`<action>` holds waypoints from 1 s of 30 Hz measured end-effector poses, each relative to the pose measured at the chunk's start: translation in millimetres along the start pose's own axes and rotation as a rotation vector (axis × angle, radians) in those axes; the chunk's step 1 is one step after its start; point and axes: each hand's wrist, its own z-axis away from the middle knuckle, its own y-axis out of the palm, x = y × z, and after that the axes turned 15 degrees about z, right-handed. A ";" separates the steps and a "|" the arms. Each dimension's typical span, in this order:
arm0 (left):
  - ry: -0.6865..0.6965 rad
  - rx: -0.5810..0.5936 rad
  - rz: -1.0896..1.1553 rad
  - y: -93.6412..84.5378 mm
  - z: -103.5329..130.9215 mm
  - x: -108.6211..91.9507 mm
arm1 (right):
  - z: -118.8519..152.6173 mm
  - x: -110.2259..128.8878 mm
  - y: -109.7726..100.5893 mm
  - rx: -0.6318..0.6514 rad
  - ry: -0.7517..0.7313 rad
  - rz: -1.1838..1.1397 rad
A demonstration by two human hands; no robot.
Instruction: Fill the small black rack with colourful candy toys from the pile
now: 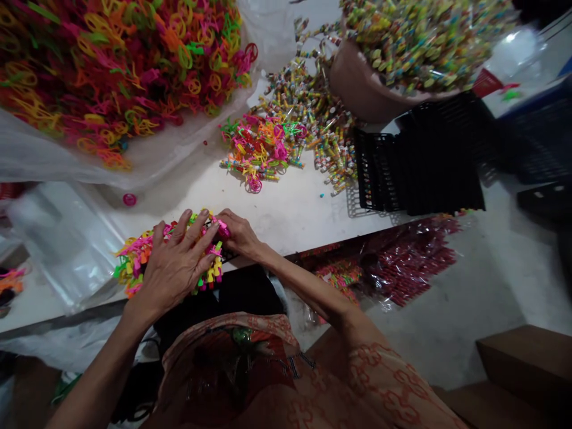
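A dense row of small bright plastic pieces (138, 256) in pink, yellow, green and orange lies at the table's near edge. My left hand (174, 262) rests across the top of it, palm down, with the fingers stretched and spread. At the row's right end, my right hand (239, 232) has its fingers curled around a pink plastic piece (220, 228); the fingertips are partly hidden. A bit of black lattice shows just below the right hand, and most of what lies under the pieces is covered.
A big clear bag of loose plastic pieces (134, 71) fills the back left. Small candy-filled tubes (333, 140) lie heaped beside a brown tub (364, 83). Black plastic racks (438, 161) stand at right. Clear plastic bags (62, 238) lie left; filled packets (402, 262) sit below the table edge.
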 end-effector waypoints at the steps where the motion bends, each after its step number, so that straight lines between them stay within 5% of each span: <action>1: 0.000 0.004 -0.005 0.0 0.2 -0.2 | 0.6 -2.1 0.9 -0.016 -0.013 -0.027; 14: 0.050 -0.026 -0.015 2.2 -0.2 4.2 | -14.8 12.1 -27.5 0.239 0.030 0.224; 21: 0.026 -0.046 -0.029 4.4 -1.6 4.4 | -47.3 -36.5 -99.8 -0.108 0.406 0.529; 26: 0.016 -0.066 -0.024 4.0 -5.7 3.3 | -85.8 -31.0 -99.0 0.085 0.304 0.689; 30: 0.013 -0.067 -0.025 1.9 -5.8 0.9 | -81.6 -21.4 -103.7 0.101 0.290 0.684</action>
